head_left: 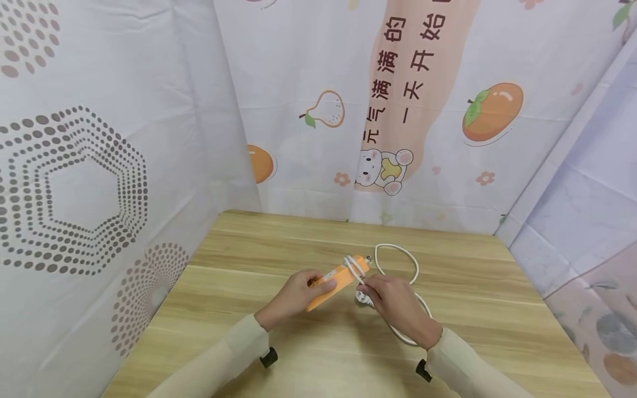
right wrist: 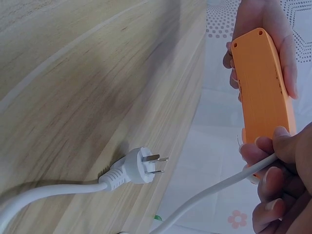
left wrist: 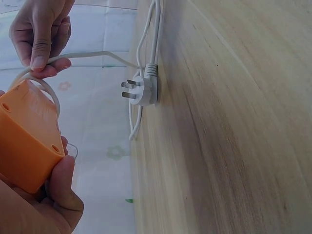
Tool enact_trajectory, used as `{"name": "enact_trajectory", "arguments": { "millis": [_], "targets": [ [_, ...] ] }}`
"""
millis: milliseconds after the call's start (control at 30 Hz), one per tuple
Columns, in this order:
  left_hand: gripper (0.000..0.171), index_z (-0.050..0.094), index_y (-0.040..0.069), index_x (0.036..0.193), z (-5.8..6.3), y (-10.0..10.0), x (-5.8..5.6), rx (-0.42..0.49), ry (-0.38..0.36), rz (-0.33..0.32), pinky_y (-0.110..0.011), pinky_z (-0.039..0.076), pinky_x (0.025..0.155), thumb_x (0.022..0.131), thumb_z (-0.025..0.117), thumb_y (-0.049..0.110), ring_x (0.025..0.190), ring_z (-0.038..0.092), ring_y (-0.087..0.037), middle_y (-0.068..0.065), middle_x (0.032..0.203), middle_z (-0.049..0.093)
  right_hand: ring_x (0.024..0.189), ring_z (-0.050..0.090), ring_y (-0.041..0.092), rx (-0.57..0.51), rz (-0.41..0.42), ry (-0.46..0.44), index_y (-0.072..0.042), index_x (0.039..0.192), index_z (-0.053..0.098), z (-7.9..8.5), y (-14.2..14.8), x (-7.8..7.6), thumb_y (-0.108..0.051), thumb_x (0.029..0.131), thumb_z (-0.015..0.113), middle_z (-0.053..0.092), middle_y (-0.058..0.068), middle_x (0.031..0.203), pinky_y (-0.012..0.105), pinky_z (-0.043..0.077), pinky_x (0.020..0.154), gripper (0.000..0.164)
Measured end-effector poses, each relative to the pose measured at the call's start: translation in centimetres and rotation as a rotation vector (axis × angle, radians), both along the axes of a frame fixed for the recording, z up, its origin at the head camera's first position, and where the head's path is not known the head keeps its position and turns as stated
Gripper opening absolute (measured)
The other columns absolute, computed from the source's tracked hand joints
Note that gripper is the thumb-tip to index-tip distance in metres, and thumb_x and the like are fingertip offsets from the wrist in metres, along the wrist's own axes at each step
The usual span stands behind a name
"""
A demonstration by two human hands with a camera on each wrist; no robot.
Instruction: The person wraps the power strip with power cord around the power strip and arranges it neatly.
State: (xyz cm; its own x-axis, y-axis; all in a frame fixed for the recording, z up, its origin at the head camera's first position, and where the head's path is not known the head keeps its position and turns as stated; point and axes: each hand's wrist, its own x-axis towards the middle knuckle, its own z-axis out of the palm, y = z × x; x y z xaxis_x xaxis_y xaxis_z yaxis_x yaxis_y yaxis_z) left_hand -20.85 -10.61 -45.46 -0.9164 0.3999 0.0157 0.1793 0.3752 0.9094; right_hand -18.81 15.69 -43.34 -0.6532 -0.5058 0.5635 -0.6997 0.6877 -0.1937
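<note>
An orange power strip [head_left: 342, 277] is held up above the wooden table, tilted, with its underside facing the right wrist view. My left hand [head_left: 297, 294] grips its near end, thumb across one long side. White cord [right wrist: 209, 191] loops around the far end of the strip. My right hand [head_left: 398, 307] pinches that cord between thumb and fingers close to the strip. Below the hands, the white three-pin plug [left wrist: 142, 91] lies on the tabletop, its metal prongs exposed.
Loose cord curves across the wooden table [head_left: 239, 271] behind and to the right of my right hand. Printed curtains [head_left: 298, 66] hang along the table's back and sides. A black band [head_left: 269, 357] sits at the left wrist.
</note>
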Motion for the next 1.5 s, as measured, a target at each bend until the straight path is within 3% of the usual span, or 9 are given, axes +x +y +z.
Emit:
{"name": "enact_trajectory", "arguments": {
  "millis": [400,767,1067,1333,1500],
  "targets": [
    [0.044,0.070,0.010,0.108,-0.7,0.2,0.6,0.045,-0.022,-0.004,-0.030,0.046,0.060,0.097,0.067,0.053,0.074,0.055,-0.017,-0.004,0.089,0.062,0.056,0.037,-0.003,-0.017,0.004,0.008,-0.024,0.072,0.056,-0.6,0.2,0.3,-0.018,0.092,0.078,0.047,-0.017,0.066,0.020,0.035,0.052,0.030],
    [0.044,0.070,0.012,0.107,0.3,0.0,0.6,0.110,-0.061,-0.012,-0.029,0.045,0.063,0.098,0.064,0.055,0.077,0.054,-0.018,-0.004,0.092,0.064,0.060,0.045,-0.004,-0.031,-0.027,-0.072,-0.022,0.078,0.070,-1.0,0.8,-0.1,-0.015,0.089,0.080,0.067,-0.013,0.075,0.021,0.042,0.055,0.017],
    [0.040,0.072,0.012,0.113,0.0,-0.1,0.5,0.158,-0.099,-0.051,-0.027,0.047,0.067,0.099,0.065,0.050,0.083,0.054,-0.018,-0.006,0.099,0.065,0.063,0.047,-0.003,-0.037,-0.013,-0.069,-0.023,0.080,0.071,-1.1,0.9,-0.2,-0.016,0.089,0.081,0.067,-0.014,0.077,0.021,0.043,0.057,0.015],
    [0.040,0.075,0.011,0.114,0.2,-0.1,0.6,0.203,-0.114,-0.008,-0.032,0.047,0.075,0.099,0.066,0.047,0.089,0.055,-0.020,-0.005,0.108,0.068,0.067,0.051,-0.004,-0.064,0.016,-0.069,-0.025,0.087,0.074,-0.8,0.7,-0.3,-0.017,0.092,0.078,0.071,-0.013,0.083,0.022,0.047,0.059,0.010],
    [0.037,0.075,0.011,0.114,0.2,-0.2,0.4,0.244,-0.107,-0.018,-0.031,0.046,0.075,0.100,0.066,0.043,0.089,0.054,-0.020,-0.006,0.108,0.068,0.072,0.058,-0.004,-0.093,0.033,-0.078,-0.023,0.090,0.075,-0.5,0.7,-0.4,-0.015,0.093,0.076,0.073,-0.012,0.087,0.023,0.050,0.061,0.008]
  ]
}}
